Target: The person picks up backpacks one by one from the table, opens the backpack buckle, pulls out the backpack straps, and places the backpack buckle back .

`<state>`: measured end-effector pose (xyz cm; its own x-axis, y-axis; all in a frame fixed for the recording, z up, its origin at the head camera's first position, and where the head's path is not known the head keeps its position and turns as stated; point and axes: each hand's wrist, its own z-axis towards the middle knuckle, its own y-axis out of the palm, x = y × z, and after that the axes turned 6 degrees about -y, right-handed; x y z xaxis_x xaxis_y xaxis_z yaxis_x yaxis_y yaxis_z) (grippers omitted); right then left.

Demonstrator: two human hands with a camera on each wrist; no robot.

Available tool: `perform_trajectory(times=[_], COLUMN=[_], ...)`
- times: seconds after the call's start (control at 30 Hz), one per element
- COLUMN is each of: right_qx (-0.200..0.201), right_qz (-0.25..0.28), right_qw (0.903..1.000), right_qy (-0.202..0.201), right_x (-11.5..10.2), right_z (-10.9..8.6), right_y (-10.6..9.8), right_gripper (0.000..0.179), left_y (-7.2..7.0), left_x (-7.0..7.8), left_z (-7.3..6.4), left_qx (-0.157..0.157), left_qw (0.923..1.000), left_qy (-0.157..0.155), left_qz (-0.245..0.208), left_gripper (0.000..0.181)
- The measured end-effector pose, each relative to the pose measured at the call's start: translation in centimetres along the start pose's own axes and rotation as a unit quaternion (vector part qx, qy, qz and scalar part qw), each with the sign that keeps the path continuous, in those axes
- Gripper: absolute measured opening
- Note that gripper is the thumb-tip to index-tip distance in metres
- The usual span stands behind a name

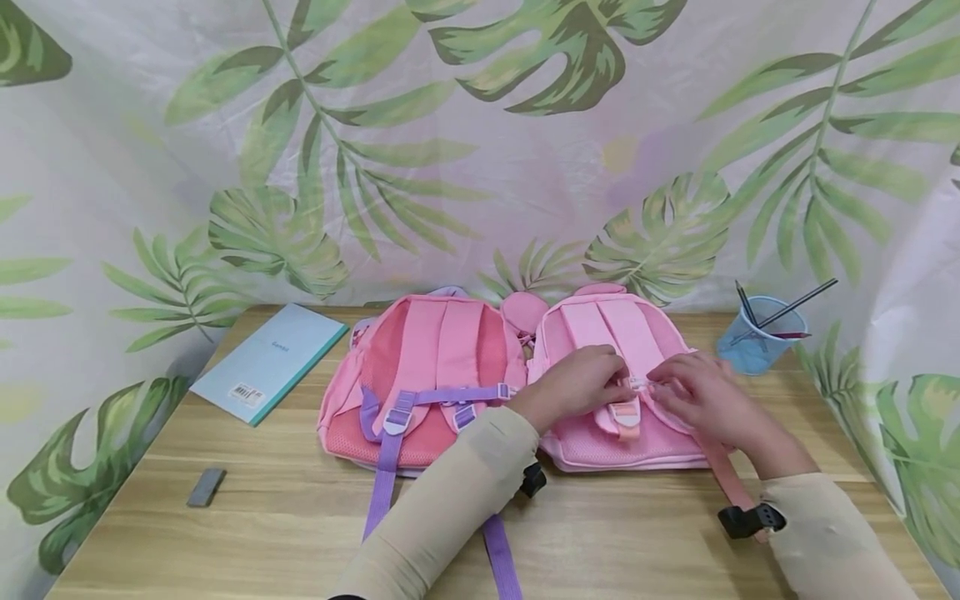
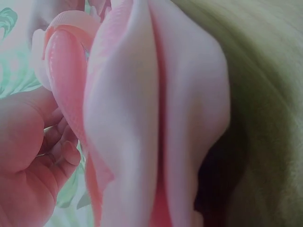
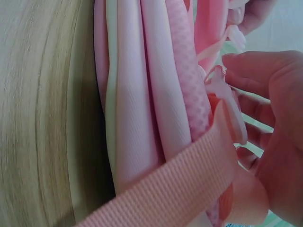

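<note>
A pink backpack (image 1: pixel 600 454) lies on a wooden table with its padded shoulder straps facing up. Over its middle, my left hand (image 1: pixel 581 379) pinches the thin chest strap by the left shoulder strap. A small white buckle (image 1: pixel 637 383) shows between my two hands; its white prongs (image 3: pixel 235 38) stick out in the right wrist view. My right hand (image 1: pixel 701 396) is at the other shoulder strap, thumb tip close to the buckle, its fingers loosely bent beside a white strap adjuster (image 3: pixel 229 106). Peach webbing (image 3: pixel 165 184) hangs below that adjuster.
To the left lies a second pink backpack (image 1: pixel 348 417) with purple webbing (image 1: pixel 386 475), its chest strap running across. A light-blue notebook (image 1: pixel 273 358) and a grey eraser-like block (image 1: pixel 206 487) are farther left. A blue mesh cup (image 1: pixel 753 354) with pencils stands at the right.
</note>
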<state>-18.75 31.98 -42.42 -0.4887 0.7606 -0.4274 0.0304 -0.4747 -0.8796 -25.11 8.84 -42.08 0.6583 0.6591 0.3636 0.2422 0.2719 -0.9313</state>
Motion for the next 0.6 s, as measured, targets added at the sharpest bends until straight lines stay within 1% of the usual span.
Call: perform_trajectory(times=[0.2, 0.47, 0.6], right_qx=[-0.022, -0.037, -0.033], right_qz=[0.004, 0.007, 0.012], right_qw=[0.9995, 0.9989, 0.9993], right_qy=[0.022, 0.027, 0.013], right_x=[-0.4, -0.3, -0.2], right_z=[0.7, 1.5, 1.5], right_y=[0.5, 1.1, 1.0], right_gripper=[0.027, 0.011, 0.009], left_y=[-0.5, -0.8, -0.9], left_x=[0.0, 0.0, 0.0], left_z=[-0.1, 0.1, 0.1], left_qx=[0.006, 0.011, 0.012], left_qw=[0.9999, 0.9999, 0.9999], left_qy=[0.005, 0.002, 0.002], left_qz=[0.009, 0.011, 0.012], left_gripper=[0.027, 0.028, 0.029])
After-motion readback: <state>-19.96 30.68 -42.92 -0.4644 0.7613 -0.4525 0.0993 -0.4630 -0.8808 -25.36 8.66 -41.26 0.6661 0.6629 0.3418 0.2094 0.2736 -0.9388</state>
